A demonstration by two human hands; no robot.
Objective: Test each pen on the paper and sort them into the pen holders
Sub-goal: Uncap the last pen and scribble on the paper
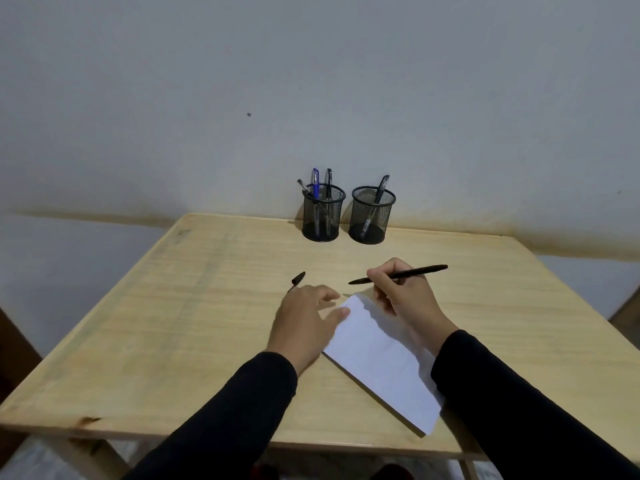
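Starting on the left: a small black pen cap (298,279) lies on the table (173,323) just beyond the fingertips of the left hand (306,317). That hand rests palm down, fingers loosely spread and nearly straight, thumb lying on the near corner of the paper (381,362). It looks to be pinning the sheet, which is thin and light and would likely slide on the smooth wood otherwise.

Across to the right hand (398,292): thumb and fingers curl around a slim black pen (412,273), pinching it toward the tip end, the tip poking out left of the knuckles and just past the paper's far corner, the long barrel trailing off to the right. A stiff, light stick like this handles best gripped low near the point, as here.

Far beyond both sets of fingers stand the left holder (323,216), carrying several pens, and the right holder (372,218), carrying one.
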